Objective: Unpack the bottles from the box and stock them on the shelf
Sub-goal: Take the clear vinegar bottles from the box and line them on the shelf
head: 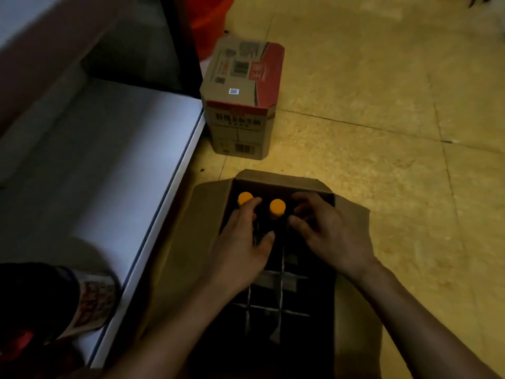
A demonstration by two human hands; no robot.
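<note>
An open cardboard box (210, 214) with paper dividers stands on the floor in front of me. Two dark bottles with orange caps stand in its far row, one at the left (244, 197) and one in the middle (277, 207). My left hand (240, 247) reaches into the box with fingers spread, its fingertips touching the left cap. My right hand (325, 231) is curled over the far right cell, and what lies under it is hidden. The near cells look dark. The white shelf (109, 160) runs along the left.
A labelled dark bottle (90, 302) lies blurred at the shelf's near end. A closed printed carton (240, 105) stands on the yellow tiled floor (382, 132) beyond the open box. Something orange (210, 23) sits behind it by the shelf's dark upright.
</note>
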